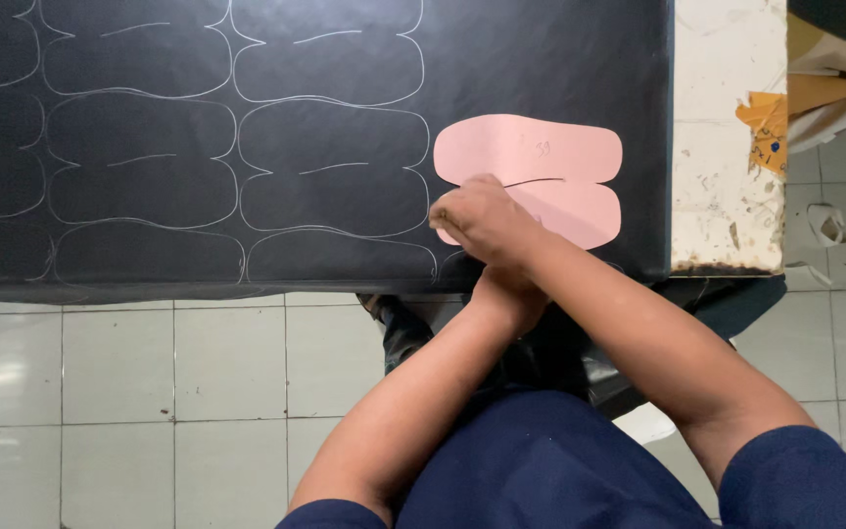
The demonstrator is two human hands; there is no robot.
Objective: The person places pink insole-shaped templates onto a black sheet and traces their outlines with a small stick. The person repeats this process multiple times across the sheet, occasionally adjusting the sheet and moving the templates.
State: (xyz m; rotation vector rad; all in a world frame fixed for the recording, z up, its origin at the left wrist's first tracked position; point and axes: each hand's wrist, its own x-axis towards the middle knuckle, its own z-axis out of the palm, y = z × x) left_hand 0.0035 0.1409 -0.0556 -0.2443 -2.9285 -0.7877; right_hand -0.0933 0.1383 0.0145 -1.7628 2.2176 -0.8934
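A pink paper template (540,157), shaped like two joined rounded lobes with a slit in the middle, lies on a black sheet (345,127) covered with several pale traced outlines of the same shape. My right hand (482,220) rests on the template's lower left edge with its fingers pinched together; what they pinch is hidden. My left hand (509,294) lies under my right forearm at the sheet's near edge, mostly covered, so its fingers cannot be seen.
The black sheet covers a worn white table (727,147) whose bare strip shows at the right. Orange and yellow scraps (766,127) sit at the table's right edge. Pale floor tiles (149,392) lie below, with a white object (827,223) on them.
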